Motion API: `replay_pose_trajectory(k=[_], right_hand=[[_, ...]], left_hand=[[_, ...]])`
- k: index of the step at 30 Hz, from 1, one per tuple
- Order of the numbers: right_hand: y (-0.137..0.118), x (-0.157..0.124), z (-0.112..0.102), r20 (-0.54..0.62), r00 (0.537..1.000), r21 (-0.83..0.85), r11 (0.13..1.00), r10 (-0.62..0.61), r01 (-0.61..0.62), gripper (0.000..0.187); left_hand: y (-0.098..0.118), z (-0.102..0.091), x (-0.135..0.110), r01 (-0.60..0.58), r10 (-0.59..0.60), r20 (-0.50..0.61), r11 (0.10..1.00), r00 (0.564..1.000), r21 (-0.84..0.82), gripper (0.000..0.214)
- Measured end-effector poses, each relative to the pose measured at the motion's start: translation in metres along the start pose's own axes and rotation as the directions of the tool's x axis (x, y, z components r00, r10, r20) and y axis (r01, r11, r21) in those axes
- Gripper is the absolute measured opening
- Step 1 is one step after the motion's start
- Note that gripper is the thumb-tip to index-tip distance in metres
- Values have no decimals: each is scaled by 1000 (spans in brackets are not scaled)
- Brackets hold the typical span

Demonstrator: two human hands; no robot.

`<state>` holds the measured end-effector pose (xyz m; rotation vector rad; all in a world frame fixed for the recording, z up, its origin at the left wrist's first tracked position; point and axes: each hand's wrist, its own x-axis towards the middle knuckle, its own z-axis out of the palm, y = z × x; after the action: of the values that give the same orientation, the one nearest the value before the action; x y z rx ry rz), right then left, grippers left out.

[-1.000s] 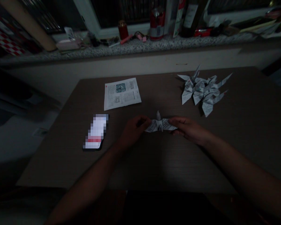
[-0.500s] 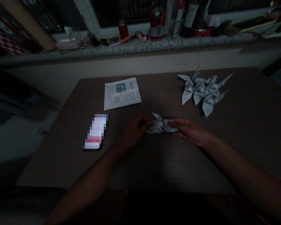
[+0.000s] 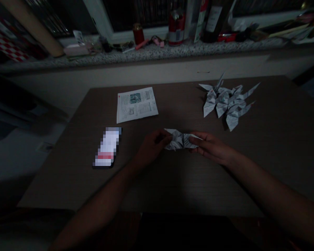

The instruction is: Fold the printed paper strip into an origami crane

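Between my two hands is an origami crane folded from printed paper, its wings spread to either side just above the table. My left hand pinches the left wing between thumb and fingers. On the other side, my right hand grips the right wing, thumb on top and fingers underneath. Several finished-looking paper cranes of the same printed paper stand grouped at the back right of the table.
A printed paper sheet lies on the brown table at the back left. Nearer, a phone with a blurred lit screen rests left of my hands. Bottles, a red can and clutter line the stone windowsill.
The crane's raised point has swung down to the left, and its middle looks flatter and wider. Both hands keep their hold, the right shifting barely.
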<state>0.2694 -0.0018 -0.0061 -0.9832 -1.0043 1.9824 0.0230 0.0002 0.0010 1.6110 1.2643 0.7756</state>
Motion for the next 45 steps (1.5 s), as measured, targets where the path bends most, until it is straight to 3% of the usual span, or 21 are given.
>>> replay_pose_trajectory(k=[6,13,23,28,36,41,45], right_hand=[[-2,-1,0,53,999,-50,999,15,-12,32],[-2,2,-6,-157,987,-102,995,-30,14,38],[-3,2,-9,-118,991,-242,970,-62,32,39],[-13,-1,-5,-35,973,-515,838,-230,180,35],[-25,-11,2,148,903,-692,609,-404,386,38],[-24,-11,4,235,857,-677,556,-459,483,23],[-22,-10,3,234,860,-683,553,-452,477,18]], left_hand=[[5,0,-2,31,-30,31,998,999,-49,26],[9,-7,-2,-25,24,-25,1000,999,-11,26],[6,-11,-2,-8,8,-12,1000,1000,-7,29],[8,-9,-4,20,-20,5,1000,1000,-12,27],[10,-6,-2,2,-1,88,1000,996,-3,27],[6,-2,0,-3,2,137,1000,991,4,25],[2,-2,1,-7,9,120,1000,993,-11,27]])
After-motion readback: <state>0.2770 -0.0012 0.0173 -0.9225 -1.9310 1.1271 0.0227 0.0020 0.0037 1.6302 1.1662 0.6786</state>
